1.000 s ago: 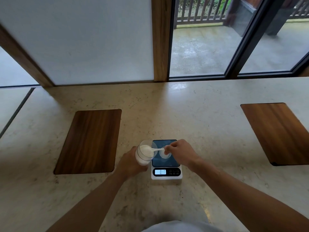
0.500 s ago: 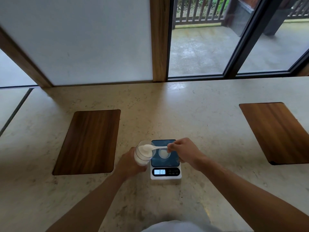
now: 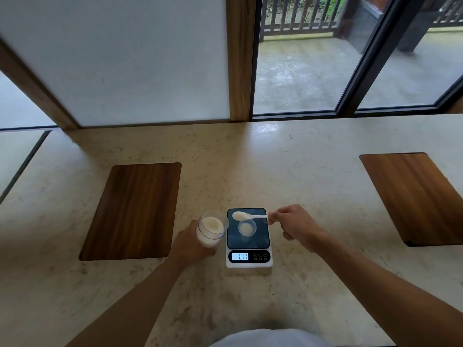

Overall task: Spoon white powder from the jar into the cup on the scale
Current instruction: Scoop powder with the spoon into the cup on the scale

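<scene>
My left hand [image 3: 190, 244] grips a clear jar [image 3: 210, 230] of white powder, tilted toward the scale, just left of it. A white scale [image 3: 248, 249] with a dark platform sits in the middle of the counter; its display reads 0.17. A small clear cup [image 3: 247, 227] holding some white powder stands on the platform. My right hand [image 3: 293, 222] pinches the handle of a white spoon [image 3: 246, 216]. The spoon's bowl, with powder in it, hovers over the platform just behind the cup.
The stone counter [image 3: 275, 171] carries a wooden board [image 3: 135, 211] at the left and another wooden board [image 3: 421, 196] at the right. A white wall panel and glass doors stand behind the counter's far edge.
My right hand has drawn the spoon out of the jar and carried it right, over the scale near the cup. The jar stays held and the display reads the same.
</scene>
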`<action>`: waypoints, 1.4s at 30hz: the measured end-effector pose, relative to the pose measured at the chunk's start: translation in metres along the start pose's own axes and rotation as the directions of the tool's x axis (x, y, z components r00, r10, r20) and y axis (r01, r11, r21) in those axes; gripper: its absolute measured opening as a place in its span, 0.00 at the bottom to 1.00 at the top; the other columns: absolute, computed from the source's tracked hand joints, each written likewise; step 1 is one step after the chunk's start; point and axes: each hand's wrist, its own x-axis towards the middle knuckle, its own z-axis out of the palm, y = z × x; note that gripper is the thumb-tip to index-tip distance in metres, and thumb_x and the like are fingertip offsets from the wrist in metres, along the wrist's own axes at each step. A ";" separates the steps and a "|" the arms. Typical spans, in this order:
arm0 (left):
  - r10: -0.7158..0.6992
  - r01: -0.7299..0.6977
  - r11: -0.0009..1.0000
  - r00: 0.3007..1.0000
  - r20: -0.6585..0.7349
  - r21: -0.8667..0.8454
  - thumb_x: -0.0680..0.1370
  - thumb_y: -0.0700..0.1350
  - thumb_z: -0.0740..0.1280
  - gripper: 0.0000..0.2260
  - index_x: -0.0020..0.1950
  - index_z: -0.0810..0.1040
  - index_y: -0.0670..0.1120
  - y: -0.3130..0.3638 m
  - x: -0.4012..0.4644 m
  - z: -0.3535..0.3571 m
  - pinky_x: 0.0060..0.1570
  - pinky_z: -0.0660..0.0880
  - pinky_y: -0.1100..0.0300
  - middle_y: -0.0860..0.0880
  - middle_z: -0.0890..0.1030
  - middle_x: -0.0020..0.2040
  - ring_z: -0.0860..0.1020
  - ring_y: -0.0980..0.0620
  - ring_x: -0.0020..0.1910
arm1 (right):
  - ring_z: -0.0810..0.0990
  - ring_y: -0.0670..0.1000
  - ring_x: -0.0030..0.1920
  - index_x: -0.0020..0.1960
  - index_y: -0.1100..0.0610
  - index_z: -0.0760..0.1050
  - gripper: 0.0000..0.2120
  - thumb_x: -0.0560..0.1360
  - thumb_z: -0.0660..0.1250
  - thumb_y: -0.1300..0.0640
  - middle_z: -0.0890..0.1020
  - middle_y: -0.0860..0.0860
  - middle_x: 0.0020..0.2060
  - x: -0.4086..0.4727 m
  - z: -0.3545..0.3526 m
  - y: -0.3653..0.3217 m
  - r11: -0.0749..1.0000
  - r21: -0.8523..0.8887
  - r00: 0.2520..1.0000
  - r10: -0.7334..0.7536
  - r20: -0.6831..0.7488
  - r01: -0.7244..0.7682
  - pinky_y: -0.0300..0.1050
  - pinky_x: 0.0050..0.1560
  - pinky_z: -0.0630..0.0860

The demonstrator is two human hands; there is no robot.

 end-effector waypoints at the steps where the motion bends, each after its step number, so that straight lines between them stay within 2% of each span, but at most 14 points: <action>1: -0.003 0.003 1.000 1.000 0.006 0.003 0.61 0.48 0.81 0.33 0.62 0.71 0.49 -0.001 0.000 -0.001 0.54 0.70 0.60 0.49 0.79 0.59 0.77 0.50 0.56 | 0.61 0.46 0.20 0.37 0.58 0.84 0.15 0.78 0.65 0.56 0.69 0.45 0.17 0.002 0.000 0.003 1.000 -0.010 1.000 0.006 -0.004 -0.006 0.37 0.22 0.63; 4: -0.017 0.017 1.000 1.000 0.021 0.013 0.61 0.49 0.80 0.34 0.63 0.70 0.49 -0.003 0.001 -0.001 0.58 0.73 0.56 0.48 0.78 0.60 0.77 0.49 0.57 | 0.62 0.47 0.20 0.37 0.58 0.84 0.15 0.78 0.66 0.55 0.68 0.46 0.19 0.007 0.000 0.013 0.999 -0.031 0.999 0.030 -0.016 -0.030 0.39 0.23 0.63; 10: -0.023 0.023 1.000 1.000 0.003 0.010 0.60 0.51 0.81 0.34 0.62 0.70 0.49 -0.006 0.001 -0.001 0.52 0.70 0.61 0.50 0.79 0.58 0.77 0.52 0.54 | 0.63 0.47 0.19 0.38 0.58 0.84 0.14 0.78 0.66 0.55 0.71 0.48 0.20 0.014 0.003 0.028 0.993 -0.086 0.996 0.081 -0.045 -0.084 0.40 0.22 0.64; 16: -0.023 0.023 1.000 0.999 0.037 0.004 0.59 0.52 0.80 0.35 0.62 0.70 0.48 -0.009 0.001 -0.002 0.56 0.76 0.52 0.50 0.79 0.58 0.78 0.49 0.55 | 0.65 0.48 0.20 0.37 0.57 0.83 0.15 0.78 0.66 0.54 0.74 0.52 0.24 0.021 0.006 0.034 0.982 -0.152 0.991 0.102 -0.089 -0.114 0.41 0.24 0.65; 20: -0.015 0.016 1.000 0.999 0.032 -0.005 0.60 0.51 0.80 0.36 0.64 0.70 0.48 -0.008 0.002 -0.002 0.57 0.74 0.54 0.49 0.78 0.60 0.77 0.48 0.57 | 0.67 0.47 0.21 0.36 0.55 0.83 0.14 0.78 0.66 0.53 0.77 0.52 0.25 0.023 0.010 0.036 0.971 -0.211 0.989 0.093 -0.116 -0.115 0.39 0.24 0.67; 26: 0.000 0.000 1.000 1.000 0.015 -0.008 0.61 0.51 0.81 0.35 0.64 0.70 0.49 -0.006 0.003 -0.001 0.56 0.74 0.56 0.49 0.78 0.60 0.77 0.49 0.57 | 0.70 0.46 0.25 0.41 0.57 0.85 0.13 0.79 0.65 0.55 0.79 0.49 0.27 0.023 0.018 0.035 0.946 -0.318 0.990 0.025 -0.137 -0.067 0.37 0.25 0.66; 31: -0.002 0.002 1.000 0.999 0.046 0.010 0.61 0.52 0.80 0.35 0.63 0.70 0.48 -0.007 0.005 -0.003 0.58 0.75 0.51 0.49 0.78 0.59 0.77 0.48 0.57 | 0.71 0.44 0.24 0.43 0.58 0.85 0.14 0.80 0.64 0.55 0.80 0.48 0.27 0.021 0.022 0.033 0.913 -0.408 0.986 -0.093 -0.136 0.030 0.36 0.26 0.66; 37: -0.008 0.008 1.000 1.000 0.025 -0.002 0.60 0.53 0.80 0.35 0.63 0.70 0.49 -0.010 0.003 -0.002 0.55 0.74 0.57 0.51 0.78 0.57 0.77 0.50 0.55 | 0.71 0.45 0.24 0.44 0.61 0.85 0.15 0.80 0.63 0.55 0.78 0.50 0.27 0.019 0.024 0.028 0.830 -0.545 0.970 -0.216 -0.116 0.119 0.36 0.26 0.64; 42: 0.004 -0.003 1.000 0.999 0.051 -0.018 0.60 0.53 0.79 0.34 0.63 0.70 0.48 -0.009 0.004 -0.001 0.58 0.75 0.51 0.49 0.78 0.58 0.77 0.49 0.55 | 0.72 0.44 0.25 0.43 0.61 0.84 0.16 0.81 0.62 0.54 0.77 0.48 0.28 0.017 0.023 0.027 0.758 -0.629 0.952 -0.291 -0.092 0.171 0.35 0.27 0.64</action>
